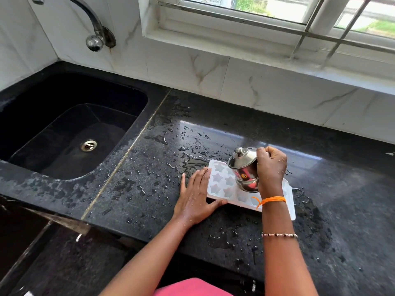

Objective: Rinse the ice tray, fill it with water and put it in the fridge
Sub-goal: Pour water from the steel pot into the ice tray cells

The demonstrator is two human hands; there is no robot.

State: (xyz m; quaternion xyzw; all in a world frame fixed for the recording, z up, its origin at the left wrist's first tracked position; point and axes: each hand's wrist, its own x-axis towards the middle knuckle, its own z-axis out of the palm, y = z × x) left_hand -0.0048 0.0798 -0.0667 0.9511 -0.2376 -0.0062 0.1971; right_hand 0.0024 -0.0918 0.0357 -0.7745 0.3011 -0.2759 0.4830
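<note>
Right hand (271, 167) grips a steel pot (244, 168), tilted over the white ice tray (222, 184) just beneath it. Left hand (195, 197) lies flat, fingers straight, against the tray's left end on the wet counter (149, 167). Sink (70, 133) sits well left.

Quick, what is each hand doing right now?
Left hand: open, fingers straight, resting flat against the end of the ice tray.
Right hand: closed around a small steel pot, tilted over the tray.
</note>
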